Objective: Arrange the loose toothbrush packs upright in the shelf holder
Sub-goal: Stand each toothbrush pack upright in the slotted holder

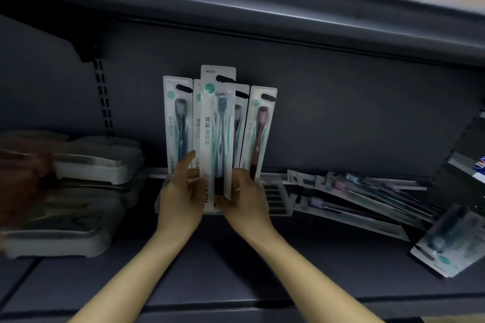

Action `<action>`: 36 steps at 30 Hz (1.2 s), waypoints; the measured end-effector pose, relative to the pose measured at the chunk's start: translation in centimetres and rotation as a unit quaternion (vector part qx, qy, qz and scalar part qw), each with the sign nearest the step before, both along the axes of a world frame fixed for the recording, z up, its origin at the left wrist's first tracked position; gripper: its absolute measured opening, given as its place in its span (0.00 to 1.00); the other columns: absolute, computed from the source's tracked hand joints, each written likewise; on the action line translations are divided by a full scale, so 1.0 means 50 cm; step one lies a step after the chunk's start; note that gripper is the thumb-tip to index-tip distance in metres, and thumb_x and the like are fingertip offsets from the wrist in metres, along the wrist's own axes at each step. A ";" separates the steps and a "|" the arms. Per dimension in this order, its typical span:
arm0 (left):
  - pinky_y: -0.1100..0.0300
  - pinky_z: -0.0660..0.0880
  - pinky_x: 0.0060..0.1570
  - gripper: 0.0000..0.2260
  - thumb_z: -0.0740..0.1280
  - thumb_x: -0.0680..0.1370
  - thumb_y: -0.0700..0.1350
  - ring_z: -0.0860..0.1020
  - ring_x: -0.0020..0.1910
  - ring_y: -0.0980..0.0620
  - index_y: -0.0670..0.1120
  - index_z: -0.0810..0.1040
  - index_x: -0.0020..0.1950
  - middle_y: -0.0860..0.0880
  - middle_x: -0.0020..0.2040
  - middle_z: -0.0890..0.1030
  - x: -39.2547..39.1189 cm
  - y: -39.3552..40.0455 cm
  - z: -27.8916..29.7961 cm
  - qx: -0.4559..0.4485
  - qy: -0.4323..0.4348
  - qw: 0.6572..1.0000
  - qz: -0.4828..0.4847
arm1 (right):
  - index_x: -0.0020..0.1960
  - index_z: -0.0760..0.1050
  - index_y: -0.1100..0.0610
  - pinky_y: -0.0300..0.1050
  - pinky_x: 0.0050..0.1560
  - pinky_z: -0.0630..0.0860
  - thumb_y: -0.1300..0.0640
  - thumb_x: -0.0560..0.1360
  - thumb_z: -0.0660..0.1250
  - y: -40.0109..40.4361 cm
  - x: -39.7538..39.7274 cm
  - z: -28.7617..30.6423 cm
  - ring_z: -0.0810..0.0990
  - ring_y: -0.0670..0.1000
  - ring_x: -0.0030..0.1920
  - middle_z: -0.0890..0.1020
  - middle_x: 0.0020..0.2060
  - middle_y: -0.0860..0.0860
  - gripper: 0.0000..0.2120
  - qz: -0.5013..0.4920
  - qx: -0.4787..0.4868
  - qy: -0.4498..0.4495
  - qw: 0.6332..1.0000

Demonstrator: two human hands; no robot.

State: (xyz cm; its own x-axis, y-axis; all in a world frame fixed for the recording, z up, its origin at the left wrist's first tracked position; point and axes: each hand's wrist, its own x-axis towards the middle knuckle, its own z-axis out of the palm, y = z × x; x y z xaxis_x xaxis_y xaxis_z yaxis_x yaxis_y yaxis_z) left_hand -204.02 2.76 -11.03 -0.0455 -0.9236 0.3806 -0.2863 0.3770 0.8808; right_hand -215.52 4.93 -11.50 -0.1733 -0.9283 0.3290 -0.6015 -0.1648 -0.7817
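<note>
We see both hands at the foot of a fan of toothbrush packs standing upright against the back panel of the shelf (236, 265). The right hand (244, 199) has its fingers curled round the bottom of the front pack (219, 123), gripping it upright. The left hand (181, 196) has loosely bent fingers touching the lower left edge of the same pack, its forefinger stretched up along the left pack (177, 118); we cannot tell whether it grips anything. Just right of the hands sits the white slotted holder (275, 196). Further right, loose packs (367, 199) lie flat and overlapping on the shelf, one more (451, 249) nearer the front. Stacked white trays (86, 165) stand at left.
</note>
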 end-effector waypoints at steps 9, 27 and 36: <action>0.60 0.74 0.61 0.20 0.54 0.77 0.31 0.77 0.56 0.61 0.46 0.74 0.64 0.53 0.57 0.80 0.048 -0.029 -0.011 0.042 0.030 0.999 -0.013 | 0.62 0.68 0.54 0.45 0.57 0.76 0.65 0.73 0.65 -0.049 0.053 -0.014 0.79 0.50 0.53 0.80 0.53 0.53 0.19 0.012 0.003 -0.035 0.999; 0.70 0.69 0.39 0.13 0.55 0.80 0.46 0.78 0.49 0.62 0.59 0.73 0.60 0.55 0.53 0.81 0.107 -0.100 0.049 0.177 0.108 0.971 -0.119 | 0.62 0.67 0.60 0.48 0.46 0.78 0.60 0.74 0.66 -0.157 0.093 0.013 0.81 0.55 0.45 0.82 0.46 0.58 0.18 -0.014 -0.064 0.049 0.997; 0.70 0.69 0.49 0.14 0.54 0.81 0.48 0.77 0.54 0.64 0.59 0.75 0.61 0.58 0.55 0.81 0.104 -0.117 0.023 0.164 0.114 0.972 -0.121 | 0.60 0.67 0.62 0.45 0.39 0.74 0.59 0.73 0.67 -0.183 0.104 -0.009 0.76 0.54 0.39 0.78 0.39 0.57 0.18 -0.024 -0.043 0.056 0.997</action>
State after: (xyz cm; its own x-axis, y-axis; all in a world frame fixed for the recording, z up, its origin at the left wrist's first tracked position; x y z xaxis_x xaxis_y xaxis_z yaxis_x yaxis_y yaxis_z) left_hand -198.80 -3.07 -9.89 -0.2254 -0.9698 0.0930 -0.0067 0.0970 0.9953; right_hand -210.33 -4.23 -11.93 -0.1744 -0.8877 0.4262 -0.6936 -0.1965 -0.6930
